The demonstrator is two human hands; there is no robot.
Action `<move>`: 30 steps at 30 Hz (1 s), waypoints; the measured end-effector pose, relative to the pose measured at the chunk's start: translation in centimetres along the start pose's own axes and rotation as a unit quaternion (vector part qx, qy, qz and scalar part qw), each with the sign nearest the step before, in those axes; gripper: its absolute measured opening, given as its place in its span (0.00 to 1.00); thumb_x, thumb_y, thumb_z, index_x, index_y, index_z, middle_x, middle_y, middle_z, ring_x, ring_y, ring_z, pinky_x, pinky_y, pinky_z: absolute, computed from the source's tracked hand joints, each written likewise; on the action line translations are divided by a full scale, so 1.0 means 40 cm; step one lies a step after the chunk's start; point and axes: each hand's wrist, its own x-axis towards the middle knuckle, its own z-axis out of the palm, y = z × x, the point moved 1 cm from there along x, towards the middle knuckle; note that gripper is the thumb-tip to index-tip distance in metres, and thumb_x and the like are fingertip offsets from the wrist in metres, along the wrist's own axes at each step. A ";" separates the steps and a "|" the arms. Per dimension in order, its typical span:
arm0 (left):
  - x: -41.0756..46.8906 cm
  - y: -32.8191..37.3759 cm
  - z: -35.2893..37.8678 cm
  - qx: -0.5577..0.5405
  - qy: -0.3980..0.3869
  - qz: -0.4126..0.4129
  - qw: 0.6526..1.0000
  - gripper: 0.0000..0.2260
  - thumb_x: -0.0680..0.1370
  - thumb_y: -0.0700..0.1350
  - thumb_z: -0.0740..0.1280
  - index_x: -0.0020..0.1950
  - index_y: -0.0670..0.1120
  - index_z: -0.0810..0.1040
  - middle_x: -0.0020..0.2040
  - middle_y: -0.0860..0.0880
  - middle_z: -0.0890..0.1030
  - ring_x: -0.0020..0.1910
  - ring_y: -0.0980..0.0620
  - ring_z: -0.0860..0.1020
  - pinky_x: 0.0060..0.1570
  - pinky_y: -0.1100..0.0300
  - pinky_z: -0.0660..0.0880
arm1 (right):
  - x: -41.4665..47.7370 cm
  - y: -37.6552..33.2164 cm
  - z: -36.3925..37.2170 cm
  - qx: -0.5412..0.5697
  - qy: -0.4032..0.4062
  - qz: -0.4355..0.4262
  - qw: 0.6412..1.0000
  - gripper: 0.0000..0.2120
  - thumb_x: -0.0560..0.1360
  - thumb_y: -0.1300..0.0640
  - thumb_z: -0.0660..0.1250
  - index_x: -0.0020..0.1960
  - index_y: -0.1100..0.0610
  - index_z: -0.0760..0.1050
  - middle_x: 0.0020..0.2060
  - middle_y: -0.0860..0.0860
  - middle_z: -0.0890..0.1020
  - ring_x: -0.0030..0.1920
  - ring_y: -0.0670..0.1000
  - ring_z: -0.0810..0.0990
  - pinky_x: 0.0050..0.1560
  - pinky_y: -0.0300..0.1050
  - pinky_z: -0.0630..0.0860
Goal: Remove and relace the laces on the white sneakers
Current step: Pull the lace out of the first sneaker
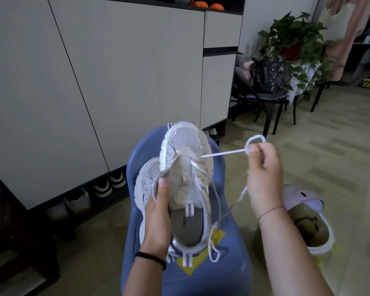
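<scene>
Left hand (pixel 158 212) gripped the white mesh sneaker with silver trim (pixel 186 159) along its left collar edge, thumb up beside the tongue, toe pointing far. The shoe was held above a blue plastic stool (pixel 229 263). A second white sneaker (pixel 145 182) lay partly under it to the left, on the stool seat.

Right hand (pixel 263 167) was out to the right of the shoe, fingers curled and pinching the white cord shoelace (pixel 222 154). The lace ran taut from an eyelet near the toe to the fingers and made a small loop above them. More lace hung slack below the right hand, and another strand trailed down the shoe's right side past the heel.

Upper eyelets looked empty and only the toe row seemed threaded. So the step was likely pulling lace through the lowest eyelets, but removal or the start of relacing could not be told apart.

Next move probably needs the left hand to hold the shoe steady while the right draws the lace through. If relacing, both ends need evening up before crossing to the next eyelet pair.

A pale pink slipper (pixel 301 197) sat on the floor near right. White cabinet doors (pixel 94 82) stood far left, with shoes (pixel 103 189) tucked beneath.
</scene>
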 end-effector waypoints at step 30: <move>-0.006 -0.004 0.019 0.049 -0.017 0.016 0.999 0.38 0.68 0.76 0.61 0.72 0.55 0.70 0.71 0.56 0.72 0.71 0.57 0.68 0.72 0.48 0.64 | -0.042 -0.037 0.039 -0.040 -0.168 -0.038 0.984 0.11 0.78 0.52 0.64 0.39 0.56 0.72 0.32 0.46 0.77 0.32 0.41 0.73 0.32 0.30 0.68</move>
